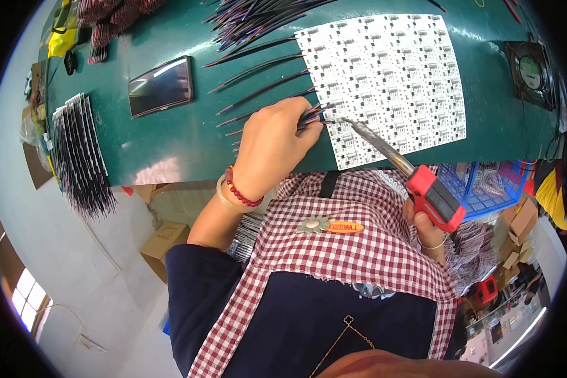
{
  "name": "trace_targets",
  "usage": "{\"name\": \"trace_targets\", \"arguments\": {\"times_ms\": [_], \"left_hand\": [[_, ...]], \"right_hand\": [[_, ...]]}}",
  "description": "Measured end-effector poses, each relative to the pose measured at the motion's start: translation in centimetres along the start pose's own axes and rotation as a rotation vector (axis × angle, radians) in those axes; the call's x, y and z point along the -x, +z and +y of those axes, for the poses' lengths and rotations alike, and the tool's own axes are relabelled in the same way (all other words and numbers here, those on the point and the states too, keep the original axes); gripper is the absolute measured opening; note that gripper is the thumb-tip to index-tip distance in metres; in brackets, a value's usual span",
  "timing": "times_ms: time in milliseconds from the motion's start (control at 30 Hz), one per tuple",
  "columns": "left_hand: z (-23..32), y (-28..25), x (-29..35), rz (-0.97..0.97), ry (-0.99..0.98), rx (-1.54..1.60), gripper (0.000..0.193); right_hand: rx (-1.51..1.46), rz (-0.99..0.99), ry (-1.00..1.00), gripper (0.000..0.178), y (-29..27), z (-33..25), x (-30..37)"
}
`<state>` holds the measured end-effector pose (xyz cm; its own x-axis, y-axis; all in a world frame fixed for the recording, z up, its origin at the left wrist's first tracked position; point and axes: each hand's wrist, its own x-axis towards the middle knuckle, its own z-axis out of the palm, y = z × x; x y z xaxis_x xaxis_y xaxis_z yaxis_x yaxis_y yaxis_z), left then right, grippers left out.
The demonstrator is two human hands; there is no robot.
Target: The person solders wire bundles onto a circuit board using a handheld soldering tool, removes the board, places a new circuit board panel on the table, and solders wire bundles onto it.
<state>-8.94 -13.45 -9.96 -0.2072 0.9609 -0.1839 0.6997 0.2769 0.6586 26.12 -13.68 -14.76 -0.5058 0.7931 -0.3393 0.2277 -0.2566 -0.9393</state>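
Note:
My left hand (272, 143) is closed at the left edge of a white circuit board panel (416, 82), pinching a thin dark wire (326, 109) with its end over the board. Several other dark wires (258, 64) stick out leftward from that same edge. My right hand (427, 232) grips a red and black soldering iron (431, 196). The iron's metal tip points up and left, close to the pinched wire's end; whether they touch I cannot tell. Rows of small dark parts cover the panel.
A phone (161, 87) lies on the green table (195, 135). Bundled wires (82, 154) hang over the table's left edge, and more wires (252, 22) lie at the back. A small black fan (531, 74) stands at right. Below it is a blue basket (494, 189).

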Motion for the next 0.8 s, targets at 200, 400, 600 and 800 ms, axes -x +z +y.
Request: {"name": "trace_targets", "arguments": {"times_ms": [200,400,600,800], "left_hand": [[0.1,0.4,0.0,-0.008,-0.010,-0.068,0.015],[0.3,0.3,0.0,0.003,-0.038,-0.072,0.017],[0.6,0.5,0.0,0.017,-0.038,-0.063,0.018],[0.5,0.4,-0.1,0.017,-0.032,-0.062,0.017]], "right_hand": [[-0.123,-0.045,0.067,0.034,2.0,-1.7,-1.6],[0.009,-0.058,0.007,0.032,2.1,-1.6,-1.8],[0.231,-0.137,-0.030,0.029,1.4,-0.1,-1.3],[0.122,-0.080,-0.012,0.029,2.0,-0.9,-1.0]]}}
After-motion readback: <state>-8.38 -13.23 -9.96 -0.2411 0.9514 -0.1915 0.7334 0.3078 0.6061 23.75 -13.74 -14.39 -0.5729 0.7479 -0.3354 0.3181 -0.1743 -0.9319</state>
